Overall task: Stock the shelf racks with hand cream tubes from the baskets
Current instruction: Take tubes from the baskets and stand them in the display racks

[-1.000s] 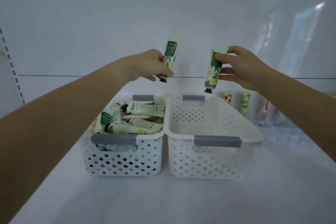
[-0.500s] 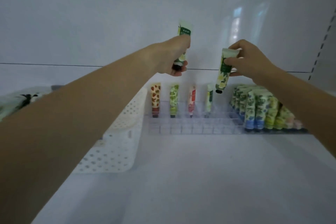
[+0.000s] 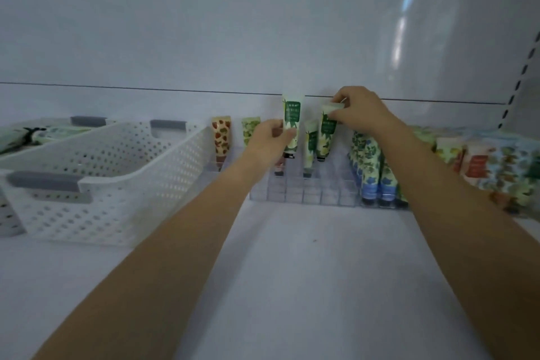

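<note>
Hand cream tubes are standing in rows in the clear rack at the back of the shelf. Your left grip is pinching a green tube by its middle, cap down, low over the rack. Your right grip is pinching the flat top of a second green tube, cap down too, just beside a small tube standing in the rack. A white basket is sitting to the left, near the rack.
</note>
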The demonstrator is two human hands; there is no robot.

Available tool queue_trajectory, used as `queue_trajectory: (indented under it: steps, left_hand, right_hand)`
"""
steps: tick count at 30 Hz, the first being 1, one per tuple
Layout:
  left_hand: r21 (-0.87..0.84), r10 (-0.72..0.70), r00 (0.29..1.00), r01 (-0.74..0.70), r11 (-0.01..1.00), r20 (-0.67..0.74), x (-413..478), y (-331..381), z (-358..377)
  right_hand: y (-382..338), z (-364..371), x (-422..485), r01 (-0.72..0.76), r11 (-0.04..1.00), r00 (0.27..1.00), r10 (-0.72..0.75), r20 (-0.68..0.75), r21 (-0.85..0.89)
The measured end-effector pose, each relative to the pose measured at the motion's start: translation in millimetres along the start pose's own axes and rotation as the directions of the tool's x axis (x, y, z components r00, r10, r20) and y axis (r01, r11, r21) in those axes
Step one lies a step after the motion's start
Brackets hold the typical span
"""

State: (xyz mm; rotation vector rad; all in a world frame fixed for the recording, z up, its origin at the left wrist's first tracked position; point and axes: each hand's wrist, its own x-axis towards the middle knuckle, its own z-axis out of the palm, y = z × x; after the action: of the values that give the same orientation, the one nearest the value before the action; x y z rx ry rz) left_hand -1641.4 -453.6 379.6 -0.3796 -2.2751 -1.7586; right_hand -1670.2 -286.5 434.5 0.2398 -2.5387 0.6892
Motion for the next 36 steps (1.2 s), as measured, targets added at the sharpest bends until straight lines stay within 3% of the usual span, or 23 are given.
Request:
queue_trajectory:
  steps: [3, 6, 8, 11, 14, 17, 20, 22, 24, 26, 27, 29, 36]
  left_hand:
    - [0.012, -0.008, 1.0, 0.008, 1.0, 0.003, -5, -5, -3]
    - [0.033, -0.043, 0.999, 0.042, 0.999, 0.025, -12, -13, -4]
    - [0.03, -0.038, 0.999, 0.038, 0.999, 0.011, -14, -16, -6]
    - [0.023, -0.036, 0.999, 0.036, 0.999, 0.009, -16, -17, -10]
    - [0.017, -0.001, 0.999, 0.0, 1.0, 0.052, -19, -18, -10]
    - [-0.001, 0.053, 0.996, -0.053, 0.999, 0.065, -21, -17, -7]
    - [-0.023, 0.099, 0.994, -0.098, 0.995, 0.044, -20, -17, -4]
    - [0.05, 0.121, 0.992, -0.123, 0.991, 0.041, -18, -19, -3]
    - [0.351, 0.173, 0.978, -0.204, 0.914, 0.118, -17, -27, -5]
    - [0.659, 0.191, 0.947, -0.316, 0.682, 0.257, -18, -38, -8]
    - [0.73, 0.181, 0.935, -0.352, 0.586, 0.305, -18, -42, -9]
    - [0.767, 0.16, 0.926, -0.374, 0.522, 0.343, -18, -45, -10]
    - [0.762, 0.154, 0.918, -0.391, 0.516, 0.366, -18, -46, -11]
  right_hand:
    - [4, 5, 3, 0.026, 0.999, 0.996, -0.024, 0.083, -0.026]
    - [5, 10, 4, 0.099, 0.978, 0.978, -0.062, 0.198, -0.185]
    - [3, 9, 4, 0.135, 0.973, 0.988, -0.118, 0.102, -0.186]
    - [-11, 7, 2, 0.232, 0.973, 0.968, -0.229, -0.103, 0.02]
    - [-29, 6, -1, 0.226, 0.942, 0.97, -0.241, 0.03, 0.247]
    - [-36, 5, -6, 0.188, 0.946, 0.941, -0.251, 0.226, 0.265]
    - [-36, -4, -8, 0.181, 0.941, 0.949, -0.244, 0.201, 0.287]
    - [-33, -15, -7, 0.166, 0.938, 0.97, -0.212, 0.123, 0.305]
    - [-26, -27, -5, 0.174, 0.945, 0.981, -0.19, 0.031, 0.275]
    - [-17, -35, -3, 0.177, 0.964, 0.984, -0.179, -0.007, 0.2]
    - [-13, -36, -3, 0.167, 0.974, 0.986, -0.168, -0.01, 0.155]
    - [-6, -33, -3, 0.134, 0.988, 0.991, -0.135, 0.01, 0.075]
    - [7, -21, 0, 0.079, 0.997, 0.997, -0.079, -0.004, -0.002]
